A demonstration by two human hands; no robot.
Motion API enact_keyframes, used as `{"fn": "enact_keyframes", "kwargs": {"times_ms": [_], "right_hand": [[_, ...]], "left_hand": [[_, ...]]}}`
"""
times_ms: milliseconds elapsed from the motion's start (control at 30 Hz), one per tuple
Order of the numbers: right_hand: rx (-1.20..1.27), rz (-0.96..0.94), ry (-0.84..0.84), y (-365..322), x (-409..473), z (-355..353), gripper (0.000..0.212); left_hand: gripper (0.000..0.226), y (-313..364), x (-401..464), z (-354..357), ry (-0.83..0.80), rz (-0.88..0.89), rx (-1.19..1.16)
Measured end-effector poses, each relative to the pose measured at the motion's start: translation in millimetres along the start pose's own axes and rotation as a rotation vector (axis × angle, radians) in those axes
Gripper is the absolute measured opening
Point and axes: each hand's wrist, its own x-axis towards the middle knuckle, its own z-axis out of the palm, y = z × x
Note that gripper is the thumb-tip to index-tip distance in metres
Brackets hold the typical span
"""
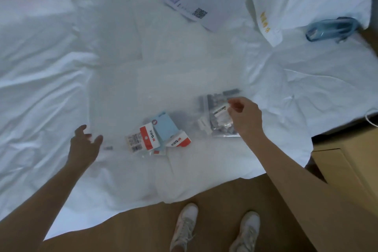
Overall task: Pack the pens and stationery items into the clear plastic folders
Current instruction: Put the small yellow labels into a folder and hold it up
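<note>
Near the bed's (61, 88) front edge, a clear packet of dark items (219, 114) is pinched by the right hand (245, 117). The left hand (83, 145) is relaxed, fingers spread, holding nothing, beside 2 red-and-white stationery packs (155, 137).

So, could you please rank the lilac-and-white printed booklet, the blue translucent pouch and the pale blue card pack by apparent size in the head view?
1. Lilac-and-white printed booklet
2. Blue translucent pouch
3. Pale blue card pack, though it lies nearer the camera.
</note>
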Motion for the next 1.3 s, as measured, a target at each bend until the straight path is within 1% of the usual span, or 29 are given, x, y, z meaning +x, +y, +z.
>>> {"fn": "enact_keyframes", "kwargs": {"times_ms": [100, 167, 300, 367, 433, 500, 567, 667, 767, 867, 1067, 1167, 1300], "right_hand": [[-0.075, -0.010, 0.073, 3.0, 9.2, -10.9, 0.029], [-0.095, 0.014, 0.100, 5.1, 14.2, -15.4, 0.035], [-0.134, 0.116, 0.092, 10.7, 20.9, -19.8, 0.049], [-0.059, 0.146, 0.066, 11.6, 21.1, -21.4, 0.052], [0.033, 0.183, 0.044, 12.5, 20.2, -22.3, 0.051], [0.089, 0.212, 0.039, 15.0, 20.1, -22.1, 0.049], [0.138, 0.242, 0.039, 20.3, 22.0, -22.3, 0.044], [0.291, 0.266, -0.010, 28.9, 24.4, -23.1, 0.024], [0.379, 0.266, -0.043, 34.2, 27.4, -24.1, 0.016], [0.454, 0.248, -0.033, 36.4, 29.0, -25.7, 0.007], [0.445, 0.219, -0.003, 48.2, 28.6, -33.3, 0.015], [0.496, 0.236, -0.009, 53.3, 27.9, -48.5, 0.017], [0.558, 0.231, 0.029, 61.6, 25.5, -74.0, 0.015]], "left_hand": [[0.058, 17.4, -10.4, 5.9, 0.108, 0.209, 0.160], [0.060, 33.1, -16.8, 13.8, 0.120, 0.362, 0.191], [0.056, 76.4, -38.3, 44.3, -0.022, 0.592, 0.175], [0.051, 95.1, -51.1, 64.0, -0.077, 0.729, 0.188], [0.055, 110.3, -61.9, 83.0, -0.134, 0.816, 0.253], [0.061, 125.8, -72.0, 99.2, -0.190, 0.850, 0.312], [0.060, 139.1, -80.2, 114.8, -0.228, 0.868, 0.368], [0.060, 150.6, -87.7, 134.8, -0.254, 0.891, 0.474], [0.059, 153.8, -89.7, 149.0, -0.296, 0.890, 0.534], [0.068, 147.0, -87.1, 156.8, -0.285, 0.875, 0.594], [0.067, 131.7, -83.9, 163.1, -0.282, 0.896, 0.604], [0.067, 134.5, -85.7, 166.5, -0.281, 0.910, 0.610], [0.075, 140.8, -84.9, 166.2, -0.289, 0.897, 0.621]]}}
